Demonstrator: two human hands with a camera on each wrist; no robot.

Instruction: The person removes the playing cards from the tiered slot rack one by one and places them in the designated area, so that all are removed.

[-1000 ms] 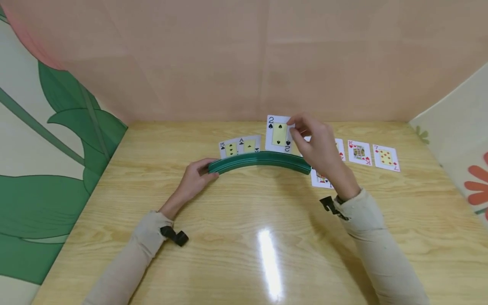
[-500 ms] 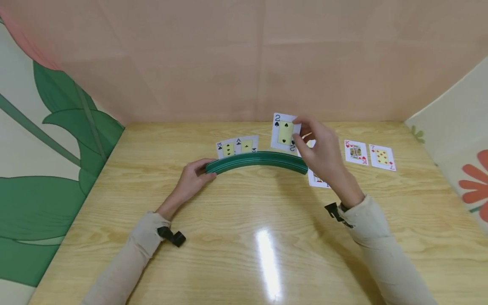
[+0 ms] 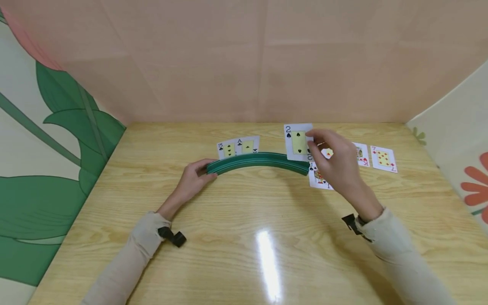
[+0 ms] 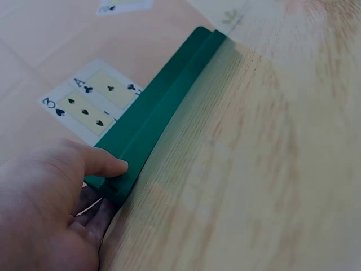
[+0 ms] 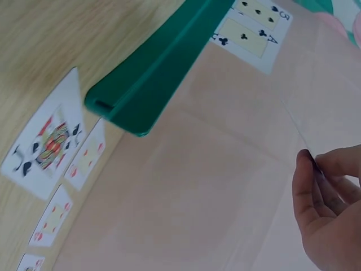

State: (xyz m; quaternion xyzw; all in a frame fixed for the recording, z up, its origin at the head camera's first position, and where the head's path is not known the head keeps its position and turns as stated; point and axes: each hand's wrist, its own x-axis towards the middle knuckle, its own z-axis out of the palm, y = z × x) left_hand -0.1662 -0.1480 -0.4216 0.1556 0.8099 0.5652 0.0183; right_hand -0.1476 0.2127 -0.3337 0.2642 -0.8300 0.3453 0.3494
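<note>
A curved green card holder (image 3: 259,159) lies on the wooden table. My left hand (image 3: 193,180) grips its left end, thumb (image 4: 115,165) on the front face and fingers behind. Standing in its left half are the three of spades (image 3: 228,148) and the ace of clubs (image 3: 248,146), overlapping, with their lower parts hidden. My right hand (image 3: 337,159) pinches the two of spades (image 3: 297,142) by its right edge, above the holder's right end. In the right wrist view that card is nearly edge-on beside my right hand (image 5: 330,203).
A jack (image 3: 319,178) lies face up by the holder's right end. Behind it are a red card (image 3: 327,152) partly covered by my hand, a king of hearts (image 3: 363,154) and a seven of diamonds (image 3: 384,159). A cloth-covered wall (image 3: 190,84) rises behind the table.
My right hand has carried the two of spades to the right, from above the holder's middle to its right end, and lately lower. The left hand and the holder stay in place.
</note>
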